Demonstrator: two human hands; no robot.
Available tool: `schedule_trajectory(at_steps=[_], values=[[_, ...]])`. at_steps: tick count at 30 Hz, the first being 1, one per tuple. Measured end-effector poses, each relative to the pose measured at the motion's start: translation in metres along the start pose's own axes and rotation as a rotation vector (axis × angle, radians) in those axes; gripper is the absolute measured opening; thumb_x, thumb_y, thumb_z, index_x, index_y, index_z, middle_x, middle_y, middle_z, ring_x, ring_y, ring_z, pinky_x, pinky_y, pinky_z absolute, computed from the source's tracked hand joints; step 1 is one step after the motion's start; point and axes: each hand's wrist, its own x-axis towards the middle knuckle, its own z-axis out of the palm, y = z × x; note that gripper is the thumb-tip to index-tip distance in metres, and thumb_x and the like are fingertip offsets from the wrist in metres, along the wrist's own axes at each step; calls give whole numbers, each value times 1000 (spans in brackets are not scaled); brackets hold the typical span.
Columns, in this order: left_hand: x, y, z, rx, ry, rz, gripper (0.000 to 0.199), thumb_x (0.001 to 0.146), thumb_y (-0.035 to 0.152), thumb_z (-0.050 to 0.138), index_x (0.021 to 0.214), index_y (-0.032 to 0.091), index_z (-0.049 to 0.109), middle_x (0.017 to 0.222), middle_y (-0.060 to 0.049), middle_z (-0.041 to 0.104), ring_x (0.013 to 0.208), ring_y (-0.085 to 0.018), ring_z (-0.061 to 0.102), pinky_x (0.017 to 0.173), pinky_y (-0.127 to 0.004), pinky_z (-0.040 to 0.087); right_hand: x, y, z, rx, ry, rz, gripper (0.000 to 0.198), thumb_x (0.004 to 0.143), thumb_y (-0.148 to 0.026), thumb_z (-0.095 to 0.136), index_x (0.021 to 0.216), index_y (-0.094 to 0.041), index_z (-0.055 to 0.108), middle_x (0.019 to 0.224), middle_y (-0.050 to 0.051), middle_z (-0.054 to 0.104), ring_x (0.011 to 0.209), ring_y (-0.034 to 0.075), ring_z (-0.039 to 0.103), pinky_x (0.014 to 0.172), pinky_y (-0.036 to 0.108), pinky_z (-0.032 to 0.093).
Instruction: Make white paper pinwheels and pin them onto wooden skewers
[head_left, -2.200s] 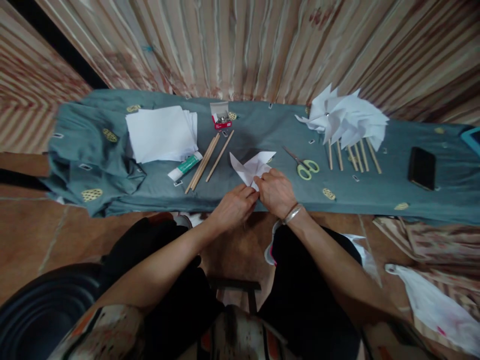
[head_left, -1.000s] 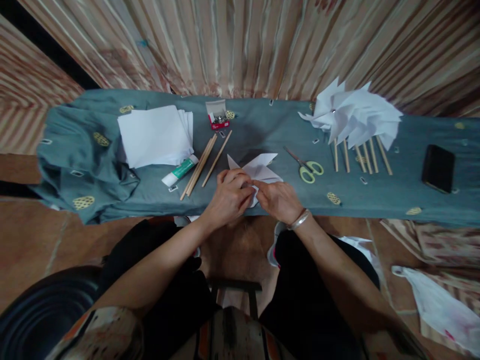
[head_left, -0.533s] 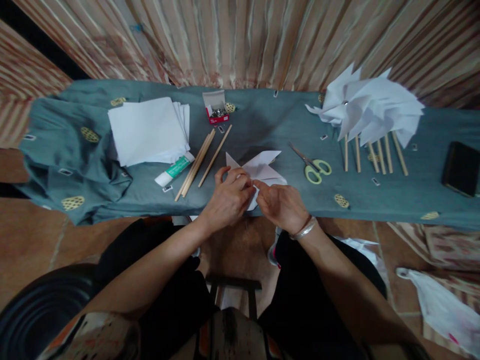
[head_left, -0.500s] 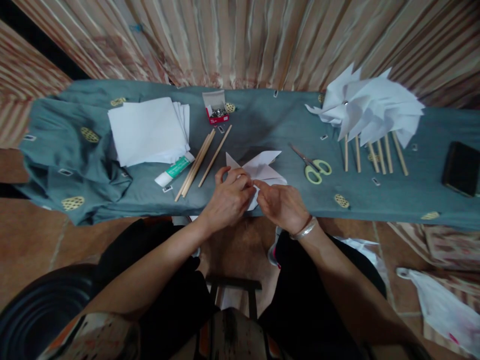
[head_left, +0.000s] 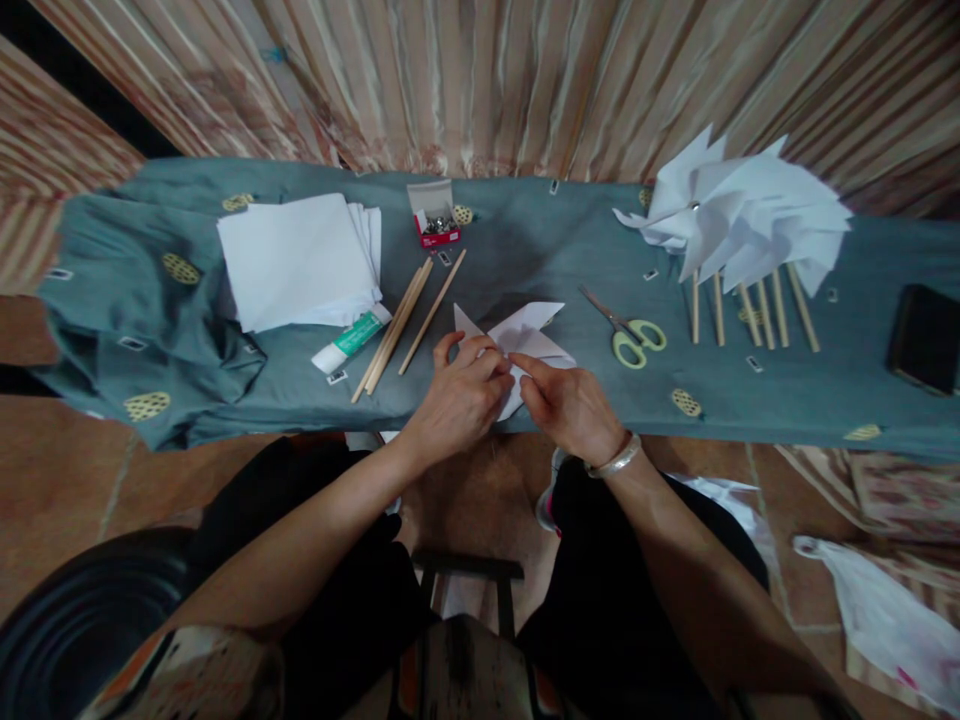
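Observation:
A white paper pinwheel [head_left: 525, 322], partly folded, lies near the table's front edge between both hands. My left hand [head_left: 469, 392] is closed on it, fingers pinching folded paper at the middle. From the right, my right hand [head_left: 574, 405] presses its index fingertip to that same middle, the other fingers curled in. My hands cover the centre, so I cannot tell whether a pin is there. Left of the pinwheel lie several wooden sticks [head_left: 397, 325], one apart from the rest. Green-handled scissors [head_left: 628, 330] lie open to its right. Behind stands an open red box of metal pins [head_left: 438, 238].
A stack of white paper [head_left: 300, 262] and a green-and-white glue tube [head_left: 351, 340] lie on the left. Several finished pinwheels on sticks [head_left: 757, 220] are piled back right. A black phone [head_left: 924, 338] lies at the right end of the green tablecloth [head_left: 525, 235].
My right index finger has straightened a little and its thumb has dropped away from it. My left hand keeps its pinch on the pinwheel.

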Motion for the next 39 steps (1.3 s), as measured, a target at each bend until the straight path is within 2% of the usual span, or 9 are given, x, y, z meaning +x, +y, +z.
schedule_trajectory(at_steps=[5, 11, 15, 27, 31, 34, 39], values=[[1, 2, -4, 5, -28, -14, 22, 92, 16, 45, 99, 19, 66, 103, -6, 64, 116, -25, 48, 109, -53, 22, -2, -4, -4, -167, -91, -4, 53, 95, -27, 31, 147, -18, 39, 87, 11, 76, 80, 24, 71, 67, 30, 43], [0, 0, 0, 2, 6, 8, 22, 91, 18, 46, 99, 20, 67, 102, -6, 65, 115, -26, 49, 108, -55, 23, -3, -8, -8, -249, -181, 22, 57, 96, -27, 29, 152, -15, 28, 87, 14, 75, 82, 25, 71, 65, 29, 42], [0, -1, 0, -6, 13, 6, 24, 92, 18, 46, 103, 20, 68, 102, -7, 65, 115, -26, 49, 108, -55, 23, -5, -7, -6, -223, -192, 11, 57, 97, -27, 28, 152, -14, 25, 91, 14, 75, 83, 25, 71, 67, 29, 43], [1, -1, 0, -36, 4, -10, 23, 90, 18, 51, 103, 20, 69, 104, -8, 66, 115, -27, 49, 107, -57, 23, -3, -11, -3, -256, -179, -7, 59, 96, -25, 27, 152, -7, 22, 83, 16, 75, 79, 25, 71, 63, 30, 41], [3, -3, -1, -62, 1, -14, 22, 88, 18, 53, 99, 21, 71, 104, -8, 67, 117, -29, 48, 108, -58, 22, -3, -12, -4, -259, -190, -16, 60, 97, -25, 26, 152, -4, 18, 85, 17, 74, 80, 25, 70, 65, 30, 42], [4, -6, -6, -112, 40, -25, 21, 86, 19, 55, 96, 23, 72, 103, -6, 67, 118, -28, 47, 107, -57, 23, -2, -12, -5, -266, -209, -28, 60, 96, -25, 27, 153, -7, 20, 88, 16, 75, 82, 25, 71, 69, 31, 44], [5, -14, -23, -131, 211, -129, 19, 89, 32, 56, 93, 26, 74, 100, -5, 68, 116, -27, 49, 104, -53, 27, -2, -12, -8, -288, -233, -18, 58, 95, -24, 30, 152, -14, 25, 91, 14, 75, 87, 26, 71, 73, 33, 45]])
